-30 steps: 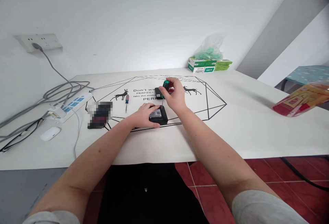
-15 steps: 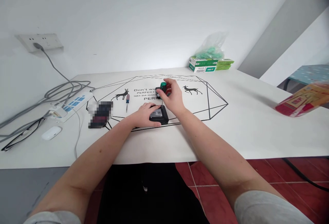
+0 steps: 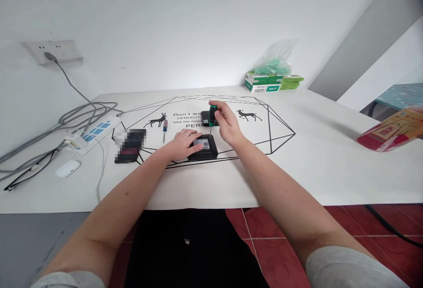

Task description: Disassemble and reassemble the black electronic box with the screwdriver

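Note:
My right hand (image 3: 227,123) is closed around the green and black handle of a screwdriver (image 3: 213,115). The screwdriver stands upright, its thin shaft reaching down to the far edge of a black box-shaped device (image 3: 211,150). A white printed label lies on the device's upper face. My left hand (image 3: 183,144) holds the device at its left side, with the thumb across the label and the fingers at the far edge. Behind the screwdriver lies a second black piece (image 3: 206,119) with a small white sticker, partly covered by the handle and my right hand.
A small screwdriver (image 3: 165,127) lies left of my hands, near a blurred dark object (image 3: 130,146). Further left are a power strip (image 3: 95,134), cables, glasses (image 3: 31,170) and a white case (image 3: 68,168). Green boxes (image 3: 264,79) stand at the back, a red-yellow package (image 3: 390,130) at the right.
My right hand has shifted its grip, so more of the screwdriver handle shows. My left thumb has moved from the device's near edge up onto the label.

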Available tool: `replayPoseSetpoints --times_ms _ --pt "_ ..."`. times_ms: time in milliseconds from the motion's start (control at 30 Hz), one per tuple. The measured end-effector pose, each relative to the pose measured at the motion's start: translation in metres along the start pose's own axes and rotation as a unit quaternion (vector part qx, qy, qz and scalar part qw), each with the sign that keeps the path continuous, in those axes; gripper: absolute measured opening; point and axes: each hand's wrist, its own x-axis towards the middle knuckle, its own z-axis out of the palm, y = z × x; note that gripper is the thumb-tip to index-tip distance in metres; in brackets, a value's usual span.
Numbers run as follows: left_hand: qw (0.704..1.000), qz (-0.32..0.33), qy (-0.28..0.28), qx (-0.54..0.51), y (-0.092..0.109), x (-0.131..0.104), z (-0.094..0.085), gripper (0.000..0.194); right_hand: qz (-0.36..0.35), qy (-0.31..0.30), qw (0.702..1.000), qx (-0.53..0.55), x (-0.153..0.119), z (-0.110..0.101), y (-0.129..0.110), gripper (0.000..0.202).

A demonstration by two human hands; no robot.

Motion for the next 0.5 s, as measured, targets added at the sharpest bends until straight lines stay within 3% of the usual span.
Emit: replayPoseSetpoints --times_ms 100,267,400,500 --pt "1.0 -0.011 0.011 0.008 -0.0039 -0.0005 -0.0013 0.068 -0.032 0.032 0.998 -0.048 0.0025 -0.0023 -0.0001 0.047" --pt "1.0 -0.02 0.004 0.009 -0.0057 0.0005 -0.0014 0.07 -0.05 0.031 0.998 -0.022 0.0025 -0.0027 -0.0033 0.039" --pt "1.0 -0.023 -0.009 0.009 -0.0041 0.0011 -0.0012 0.072 0.001 0.018 1.0 0.026 0.0001 -0.0003 -0.0061 0.034" --pt "1.0 -0.017 -0.011 0.009 -0.0034 0.001 -0.0012 0.071 0.049 0.006 0.998 0.049 -0.0018 0.0039 -0.0061 0.045"
